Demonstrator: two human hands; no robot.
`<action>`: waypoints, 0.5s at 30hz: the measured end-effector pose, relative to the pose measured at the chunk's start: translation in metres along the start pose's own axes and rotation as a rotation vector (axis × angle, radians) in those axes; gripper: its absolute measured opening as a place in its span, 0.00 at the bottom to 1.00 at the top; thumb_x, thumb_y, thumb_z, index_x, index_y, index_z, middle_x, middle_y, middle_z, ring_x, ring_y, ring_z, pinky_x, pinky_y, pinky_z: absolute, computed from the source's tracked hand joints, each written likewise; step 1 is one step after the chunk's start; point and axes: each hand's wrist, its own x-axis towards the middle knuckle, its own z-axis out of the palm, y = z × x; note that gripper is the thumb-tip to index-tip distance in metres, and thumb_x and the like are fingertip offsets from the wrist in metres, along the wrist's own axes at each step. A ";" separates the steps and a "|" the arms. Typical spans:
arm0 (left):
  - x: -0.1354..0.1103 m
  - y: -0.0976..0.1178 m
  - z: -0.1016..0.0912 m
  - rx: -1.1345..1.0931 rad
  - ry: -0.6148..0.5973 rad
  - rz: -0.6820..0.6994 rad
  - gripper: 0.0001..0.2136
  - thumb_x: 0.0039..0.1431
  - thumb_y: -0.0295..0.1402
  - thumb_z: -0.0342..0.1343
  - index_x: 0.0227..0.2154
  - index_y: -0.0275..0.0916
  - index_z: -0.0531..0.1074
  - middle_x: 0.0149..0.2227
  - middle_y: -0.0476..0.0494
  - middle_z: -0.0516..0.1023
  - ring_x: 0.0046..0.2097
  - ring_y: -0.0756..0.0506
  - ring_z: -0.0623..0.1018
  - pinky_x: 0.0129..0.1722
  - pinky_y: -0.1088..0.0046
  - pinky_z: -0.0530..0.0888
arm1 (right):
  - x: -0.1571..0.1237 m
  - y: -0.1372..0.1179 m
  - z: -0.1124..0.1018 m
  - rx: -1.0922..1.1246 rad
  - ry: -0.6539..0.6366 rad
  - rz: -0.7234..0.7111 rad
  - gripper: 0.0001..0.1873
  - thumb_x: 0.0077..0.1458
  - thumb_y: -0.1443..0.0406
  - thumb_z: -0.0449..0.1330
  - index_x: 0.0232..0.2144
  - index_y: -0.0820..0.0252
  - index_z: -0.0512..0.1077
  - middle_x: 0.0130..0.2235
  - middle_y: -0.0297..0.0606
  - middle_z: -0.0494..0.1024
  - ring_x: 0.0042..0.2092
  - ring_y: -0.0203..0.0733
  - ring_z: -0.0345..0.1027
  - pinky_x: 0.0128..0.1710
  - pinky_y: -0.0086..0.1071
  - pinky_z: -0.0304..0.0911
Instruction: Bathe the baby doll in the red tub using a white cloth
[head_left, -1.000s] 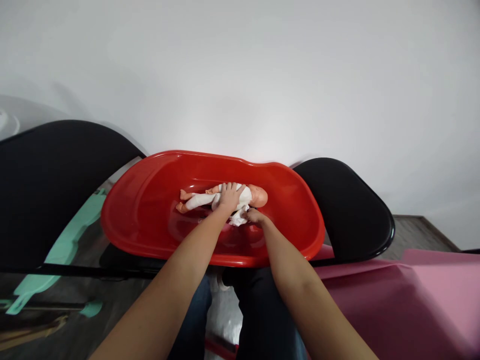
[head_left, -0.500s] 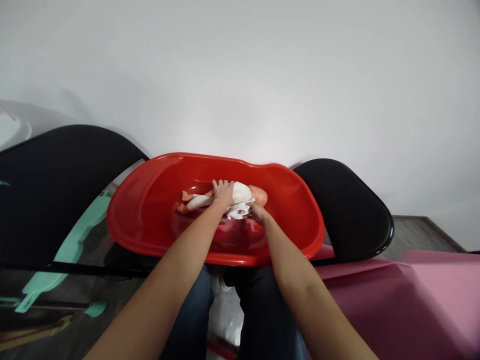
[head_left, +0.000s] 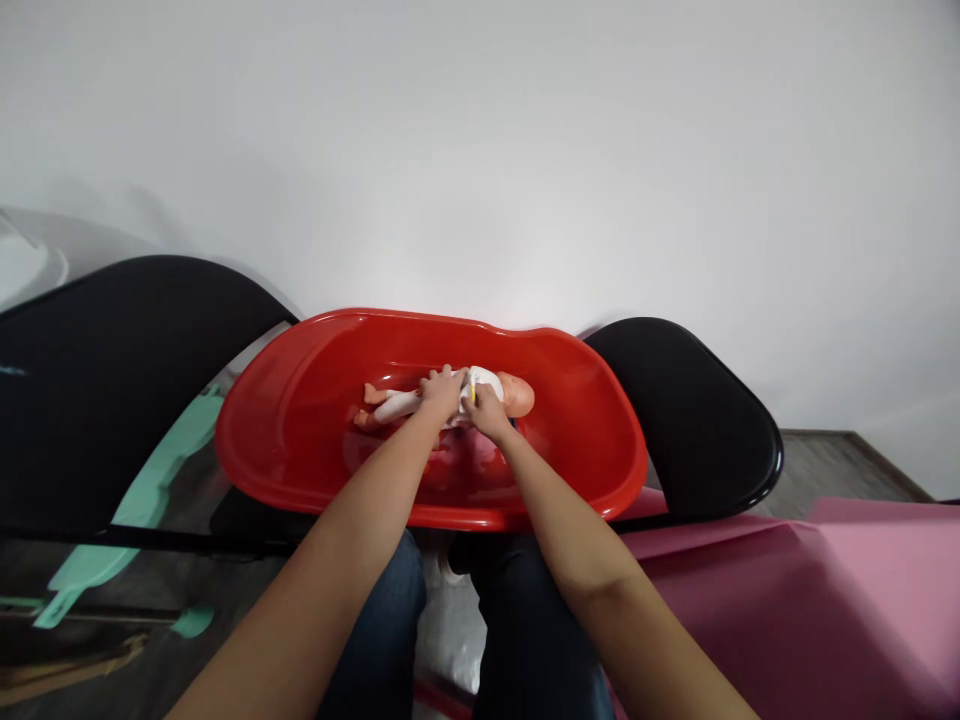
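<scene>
In the middle of the frame, a red plastic tub [head_left: 285, 430] lies lengthwise, and a baby doll [head_left: 450, 398] lies near its centre with its head [head_left: 516, 395] toward the right and its feet toward the left. White clothing [head_left: 486, 381] covers the doll's body. The left hand [head_left: 441, 393] rests on the doll's middle, fingers spread and not closed around anything, which looks like a way to keep the doll steady. The right hand [head_left: 487, 410] sits just beside it, its fingers bunched on the clothing near a small yellow tab [head_left: 472, 391]. It is too small and too hidden to tell whether those fingers are pinching the tab or only touching it.

Both forearms reach in over the tub's near rim, so the hands work close together from the bottom of the frame. Open red floor remains to the left of the feet, to the right of the head and along the far side, and the doll touches no wall. A black curved panel [head_left: 127, 370] flanks the tub at left and another [head_left: 675, 410] at right. Dark jeans [head_left: 375, 640] show below the rim, and a pink sheet [head_left: 787, 610] fills the lower right.
</scene>
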 end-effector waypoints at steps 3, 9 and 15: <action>0.001 -0.002 0.003 -0.005 0.019 -0.012 0.24 0.74 0.35 0.49 0.70 0.49 0.66 0.64 0.30 0.69 0.61 0.31 0.74 0.58 0.49 0.73 | -0.001 -0.001 0.007 -0.351 0.029 -0.117 0.29 0.62 0.62 0.61 0.65 0.61 0.70 0.64 0.53 0.66 0.59 0.53 0.64 0.65 0.46 0.60; 0.002 -0.002 0.008 -0.013 0.077 -0.005 0.26 0.76 0.36 0.47 0.73 0.53 0.63 0.66 0.31 0.68 0.60 0.30 0.73 0.58 0.49 0.72 | -0.004 0.001 -0.001 -0.635 0.115 -0.073 0.30 0.66 0.62 0.59 0.69 0.54 0.68 0.67 0.55 0.62 0.65 0.59 0.59 0.66 0.48 0.57; -0.001 -0.002 0.010 0.005 0.134 0.003 0.29 0.75 0.29 0.43 0.75 0.56 0.60 0.65 0.32 0.70 0.59 0.30 0.74 0.56 0.48 0.72 | 0.000 0.019 -0.013 -0.496 0.166 0.219 0.38 0.69 0.55 0.55 0.75 0.62 0.55 0.64 0.59 0.67 0.55 0.53 0.72 0.51 0.39 0.69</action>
